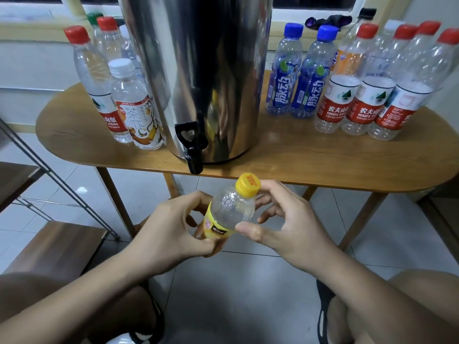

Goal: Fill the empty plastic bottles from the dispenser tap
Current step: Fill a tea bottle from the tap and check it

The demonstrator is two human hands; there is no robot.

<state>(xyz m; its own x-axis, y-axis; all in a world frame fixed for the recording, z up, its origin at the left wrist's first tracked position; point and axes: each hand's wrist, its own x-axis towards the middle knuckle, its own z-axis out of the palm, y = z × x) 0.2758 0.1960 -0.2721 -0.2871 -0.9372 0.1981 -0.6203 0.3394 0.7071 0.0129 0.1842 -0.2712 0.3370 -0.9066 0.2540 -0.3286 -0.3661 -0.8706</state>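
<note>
Just off the front edge of the table (pixel 310 173), below the overhanging tap (pixel 193 155), the yellow-capped bottle (pixel 232 209) is held over open floor (pixel 238 281), tilted, cap pointing up and rightward. The left hand (pixel 169 224) grips its labelled base; the right hand (pixel 285 219) curls round its shoulder, thumb touching.

So the small clear bottle (pixel 232 207), yellow cap on, yellow label, is tilted just below the black tap (pixel 192 147) of the shiny steel dispenser (pixel 198 70). Loads more capped bottles (pixel 372 95) stand either side of it.
</note>
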